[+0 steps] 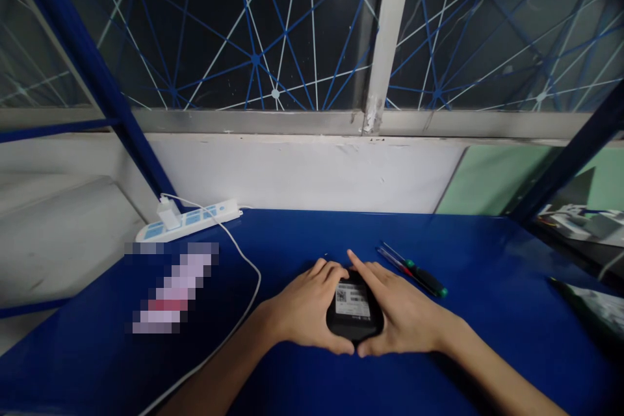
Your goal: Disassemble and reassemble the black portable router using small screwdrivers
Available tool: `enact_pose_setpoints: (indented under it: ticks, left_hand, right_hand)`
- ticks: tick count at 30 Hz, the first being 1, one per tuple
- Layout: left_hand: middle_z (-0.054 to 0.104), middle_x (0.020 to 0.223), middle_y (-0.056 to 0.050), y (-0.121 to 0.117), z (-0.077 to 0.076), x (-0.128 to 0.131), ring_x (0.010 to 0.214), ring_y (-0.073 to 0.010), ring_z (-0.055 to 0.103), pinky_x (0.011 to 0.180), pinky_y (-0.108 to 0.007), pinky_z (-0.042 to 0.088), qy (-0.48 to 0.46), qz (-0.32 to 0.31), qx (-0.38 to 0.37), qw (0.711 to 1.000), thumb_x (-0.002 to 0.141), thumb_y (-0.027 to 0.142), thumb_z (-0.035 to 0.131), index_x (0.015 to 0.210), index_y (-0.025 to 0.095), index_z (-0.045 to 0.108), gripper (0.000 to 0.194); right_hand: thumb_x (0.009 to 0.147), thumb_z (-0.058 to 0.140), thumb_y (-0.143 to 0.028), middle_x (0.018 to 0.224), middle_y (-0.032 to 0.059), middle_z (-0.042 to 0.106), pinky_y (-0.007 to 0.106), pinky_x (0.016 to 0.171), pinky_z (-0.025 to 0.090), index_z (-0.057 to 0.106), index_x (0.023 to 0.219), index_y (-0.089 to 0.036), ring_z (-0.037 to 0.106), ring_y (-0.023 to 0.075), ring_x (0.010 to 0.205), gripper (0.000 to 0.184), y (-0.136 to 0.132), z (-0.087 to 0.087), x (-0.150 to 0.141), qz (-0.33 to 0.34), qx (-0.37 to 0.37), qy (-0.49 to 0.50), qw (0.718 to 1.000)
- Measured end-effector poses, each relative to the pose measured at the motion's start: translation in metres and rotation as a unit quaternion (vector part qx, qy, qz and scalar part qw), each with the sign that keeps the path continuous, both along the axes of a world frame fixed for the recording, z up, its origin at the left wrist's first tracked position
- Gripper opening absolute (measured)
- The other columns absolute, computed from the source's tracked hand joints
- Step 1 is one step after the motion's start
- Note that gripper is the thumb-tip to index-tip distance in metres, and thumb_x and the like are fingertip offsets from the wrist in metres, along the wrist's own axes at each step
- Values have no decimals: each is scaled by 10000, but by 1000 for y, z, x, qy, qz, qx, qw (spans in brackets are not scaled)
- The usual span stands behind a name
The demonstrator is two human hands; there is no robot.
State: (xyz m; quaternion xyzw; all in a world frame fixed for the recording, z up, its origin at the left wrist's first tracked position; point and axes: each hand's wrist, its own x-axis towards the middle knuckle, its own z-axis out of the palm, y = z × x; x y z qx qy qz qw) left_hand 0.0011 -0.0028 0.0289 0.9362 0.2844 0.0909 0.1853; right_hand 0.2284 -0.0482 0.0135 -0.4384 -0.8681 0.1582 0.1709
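A small black device [355, 328] with rounded corners and a white printed label sits between my hands, low in the middle of the view. My left hand [309, 305] wraps its left side, fingers over the far edge and thumb at the near edge. On the opposite side, my right hand [407, 309] grips the device, its index finger stretched along the far edge and its thumb near the left thumb. Just beyond my right hand lies a screwdriver [426, 278] with a black and green handle, beside another thin tool with a red part.
A white power strip [190, 221] with a plugged-in charger [168, 213] stands at the back left of the blue table [302, 227]. Its white cable [253, 266] runs forward past my left arm. A blurred-out pinkish item lies left; a dark-edged packet [592, 312] lies right.
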Motion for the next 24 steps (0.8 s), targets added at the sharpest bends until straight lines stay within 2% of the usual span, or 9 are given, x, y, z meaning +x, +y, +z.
enact_pose_setpoints:
  ticks: [6,9,14,19,24]
  left_hand:
    - [566,1199,-120,-1,-6,1,1195,-394,511,1062,-560,417,-2,3,22,1000,514,571,842,1097,192,545,756]
    - [578,1168,-125,1,-7,0,1204,-414,509,1063,-585,411,-3,3,16,1000,524,616,825,1092,184,547,765]
    - [578,1196,-128,1,-5,-1,1228,-418,512,1041,-600,427,-24,5,-4,1000,565,642,802,1152,200,519,787]
    - [564,1245,-136,0,-5,-1,1257,-407,494,1049,-585,427,-27,4,-7,1000,565,617,823,1157,195,508,793]
    - [567,1245,-150,-3,0,0,1233,-386,508,1040,-537,452,-8,5,-13,1000,538,558,869,1155,169,514,812]
  right_hand:
    - [684,807,-532,1452,243,489,536,1018,468,-60,1596,-170,541,396,1255,1310,0,3,0,2,1,0,1000]
    - [672,814,-533,1454,239,492,558,1025,464,-36,1600,-179,537,409,1261,1308,-1,3,1,2,11,-1,1000]
    - [594,833,-642,1507,254,429,595,1051,430,-43,1600,-201,486,441,1319,1405,-2,2,3,10,4,-2,1000]
    - [568,883,-546,1494,240,435,584,1055,423,-55,1598,-223,489,430,1311,1430,-4,6,0,0,-8,-5,1000]
    - [580,881,-478,1483,248,453,576,1053,431,-49,1598,-194,500,420,1304,1408,-5,8,-3,-3,-11,-13,1000]
